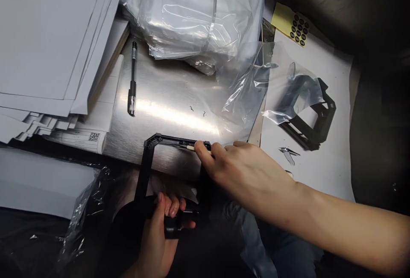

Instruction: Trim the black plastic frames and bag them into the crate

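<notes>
My left hand (160, 235) is closed round the lower edge of a black plastic frame (149, 158), which stands upright over the metal tabletop (166, 107). My right hand (246, 171) reaches in from the right and pinches a small pale stick (191, 147) against the frame's top bar. The stick's tip touches the bar near its right corner. Most of the stick is hidden by my fingers.
Stacks of white sheets (48, 43) fill the left. A black pen (132, 79) lies on the metal. Clear plastic bags (198, 13) sit at the top. To the right, on white paper (323, 171): another black frame (315, 124) half in a bag, tweezers (288, 153), a yellow sticker sheet (293, 24).
</notes>
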The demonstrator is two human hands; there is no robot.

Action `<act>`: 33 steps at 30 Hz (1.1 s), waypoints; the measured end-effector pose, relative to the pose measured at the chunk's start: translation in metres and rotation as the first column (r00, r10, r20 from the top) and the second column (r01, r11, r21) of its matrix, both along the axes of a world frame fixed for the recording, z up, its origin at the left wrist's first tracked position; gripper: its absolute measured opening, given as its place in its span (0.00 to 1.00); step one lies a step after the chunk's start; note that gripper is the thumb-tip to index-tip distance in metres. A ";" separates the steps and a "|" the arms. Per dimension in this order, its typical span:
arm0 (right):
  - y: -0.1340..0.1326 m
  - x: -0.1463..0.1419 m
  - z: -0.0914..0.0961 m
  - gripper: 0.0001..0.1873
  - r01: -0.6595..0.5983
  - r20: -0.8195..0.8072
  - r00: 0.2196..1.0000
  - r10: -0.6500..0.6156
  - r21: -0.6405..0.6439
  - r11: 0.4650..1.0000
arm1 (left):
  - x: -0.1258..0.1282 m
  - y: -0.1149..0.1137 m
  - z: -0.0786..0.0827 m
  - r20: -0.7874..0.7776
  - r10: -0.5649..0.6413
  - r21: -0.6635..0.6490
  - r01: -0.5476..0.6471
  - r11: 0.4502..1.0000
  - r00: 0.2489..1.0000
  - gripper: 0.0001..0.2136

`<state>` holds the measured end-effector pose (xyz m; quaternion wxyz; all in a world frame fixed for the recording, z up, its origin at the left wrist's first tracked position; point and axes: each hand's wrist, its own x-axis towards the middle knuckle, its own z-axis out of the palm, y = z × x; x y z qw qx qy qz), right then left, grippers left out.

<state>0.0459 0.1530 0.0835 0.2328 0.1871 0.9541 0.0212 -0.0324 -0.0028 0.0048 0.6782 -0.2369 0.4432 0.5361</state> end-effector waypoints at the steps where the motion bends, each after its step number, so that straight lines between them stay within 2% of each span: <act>1: 0.002 0.000 0.000 0.15 0.038 0.018 0.999 -0.038 -0.038 0.999 | 0.000 0.000 0.000 -0.004 -0.017 0.007 0.017 1.000 1.000 0.16; 5: 0.012 0.001 -0.001 0.13 0.223 0.089 0.974 -0.208 -0.232 0.947 | -0.002 0.002 0.001 -0.034 -0.081 0.038 0.082 0.996 0.996 0.17; 8: 0.018 0.003 -0.006 0.03 0.331 0.061 0.940 -0.335 -0.399 0.855 | -0.003 0.002 0.004 -0.043 -0.100 0.037 0.102 0.994 0.994 0.17; 11: 0.022 0.005 -0.012 0.10 0.415 0.055 0.883 -0.467 -0.559 0.718 | -0.004 0.003 0.005 -0.046 -0.110 0.048 0.113 0.992 0.993 0.18; 14: 0.025 0.006 -0.018 0.12 0.475 0.113 0.822 -0.558 -0.675 0.564 | -0.004 0.003 0.004 -0.039 -0.104 0.043 0.106 0.993 0.994 0.18; 17: 0.026 0.007 -0.023 0.12 0.499 0.193 0.770 -0.608 -0.776 0.386 | -0.005 0.002 0.001 -0.029 -0.083 0.048 0.084 0.995 0.996 0.17; 19: 0.026 0.008 -0.026 0.12 0.498 0.234 0.745 -0.624 -0.818 0.288 | -0.004 0.002 0.001 -0.026 -0.071 0.050 0.072 0.996 0.997 0.17; 21: 0.025 0.006 -0.027 0.12 0.487 0.249 0.732 -0.634 -0.842 0.232 | -0.003 0.003 0.001 -0.035 -0.065 0.044 0.067 0.997 0.997 0.17; 22: 0.024 0.005 -0.027 0.12 0.476 0.244 0.733 -0.634 -0.851 0.223 | -0.003 0.003 0.002 -0.041 -0.064 0.039 0.066 0.997 0.997 0.17; 24: 0.022 0.002 -0.024 0.11 0.425 0.206 0.761 -0.615 -0.875 0.232 | -0.002 0.003 0.003 -0.046 -0.062 0.019 0.063 0.998 0.997 0.17; 26: 0.021 0.001 -0.021 0.10 0.342 0.126 0.802 -0.584 -0.899 0.275 | -0.002 0.003 0.004 -0.050 -0.059 0.004 0.059 0.998 0.997 0.17; 27: 0.021 0.002 -0.021 0.11 0.315 0.060 0.805 -0.591 -0.886 0.339 | -0.002 0.003 0.004 -0.051 -0.063 0.003 0.063 0.998 0.997 0.17; 28: 0.022 0.005 -0.022 0.11 0.313 -0.027 0.790 -0.612 -0.841 0.442 | -0.003 0.003 0.005 -0.054 -0.071 0.009 0.071 0.997 0.996 0.17; 30: 0.025 0.012 -0.029 0.13 0.391 -0.225 0.741 -0.632 -0.621 0.679 | -0.003 0.003 0.005 -0.063 -0.090 0.021 0.091 0.996 0.994 0.17; 31: 0.027 0.016 -0.034 0.15 0.437 -0.311 0.733 -0.605 -0.466 0.769 | -0.004 0.003 0.006 -0.065 -0.096 0.019 0.098 0.995 0.993 0.18; 33: 0.027 0.020 -0.045 0.16 0.460 -0.423 0.758 -0.496 -0.191 0.867 | -0.004 0.003 0.006 -0.063 -0.100 0.011 0.101 0.995 0.993 0.18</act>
